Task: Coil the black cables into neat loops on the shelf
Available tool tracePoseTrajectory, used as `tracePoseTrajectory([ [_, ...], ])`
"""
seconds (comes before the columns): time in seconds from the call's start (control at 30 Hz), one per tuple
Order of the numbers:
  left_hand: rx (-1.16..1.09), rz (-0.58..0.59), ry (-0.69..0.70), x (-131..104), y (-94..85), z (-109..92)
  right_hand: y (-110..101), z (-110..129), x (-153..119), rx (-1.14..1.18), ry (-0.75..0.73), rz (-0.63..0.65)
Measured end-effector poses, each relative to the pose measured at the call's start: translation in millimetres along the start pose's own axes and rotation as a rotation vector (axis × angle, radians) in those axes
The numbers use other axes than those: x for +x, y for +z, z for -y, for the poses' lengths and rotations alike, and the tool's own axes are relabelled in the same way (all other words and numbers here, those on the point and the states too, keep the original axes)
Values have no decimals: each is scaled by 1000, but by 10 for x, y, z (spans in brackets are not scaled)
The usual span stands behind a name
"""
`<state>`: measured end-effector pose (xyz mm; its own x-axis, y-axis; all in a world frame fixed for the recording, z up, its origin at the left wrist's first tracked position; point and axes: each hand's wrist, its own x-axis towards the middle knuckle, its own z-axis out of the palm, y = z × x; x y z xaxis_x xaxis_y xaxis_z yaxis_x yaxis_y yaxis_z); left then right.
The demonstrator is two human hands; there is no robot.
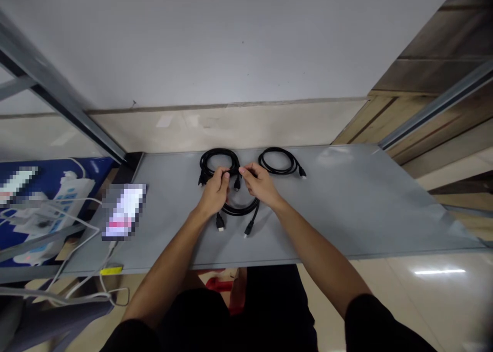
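My left hand (216,190) and my right hand (261,184) are close together over the shelf, thumbs and fingertips pinched. Whatever sits between the fingertips is too small or hidden to make out. Just below them lies a looped black cable (241,211), its upper part covered by my hands. Its two plugs (220,222) point toward me. Behind my left hand rests a second coiled black cable (219,151), with plugs hanging at its near side. A third coiled black cable (279,149) lies beyond my right hand, one plug (302,173) showing at its right.
The grey shelf (346,208) has metal posts at both sides and a wall behind. At left lie a lit phone (125,210) with a white charging cord, a white power strip (73,203) and another phone (17,185). A yellow tag (111,271) sits at the front edge.
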<state>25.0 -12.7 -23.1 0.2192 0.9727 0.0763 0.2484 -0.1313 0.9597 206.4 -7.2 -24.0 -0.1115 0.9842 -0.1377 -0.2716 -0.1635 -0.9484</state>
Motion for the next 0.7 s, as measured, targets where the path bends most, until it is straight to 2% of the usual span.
tracePoseTrajectory([
  [0.1,-71,-15,-56,12,-5,-60,19,38,-12,1,-113,-33],
  [0.2,-232,-74,-107,41,-11,-137,48,54,-17,71,-80,13],
  [0.37,-444,-126,-162,59,-64,-242,102,16,-25,158,4,-10],
  [0.5,-563,-226,-156,87,-145,-260,63,56,-37,239,58,158],
  [0.57,-586,-270,-145,107,-177,-243,41,63,-34,242,36,193],
  [0.7,-505,-251,-122,121,-184,-183,63,-21,1,198,-59,111],
])
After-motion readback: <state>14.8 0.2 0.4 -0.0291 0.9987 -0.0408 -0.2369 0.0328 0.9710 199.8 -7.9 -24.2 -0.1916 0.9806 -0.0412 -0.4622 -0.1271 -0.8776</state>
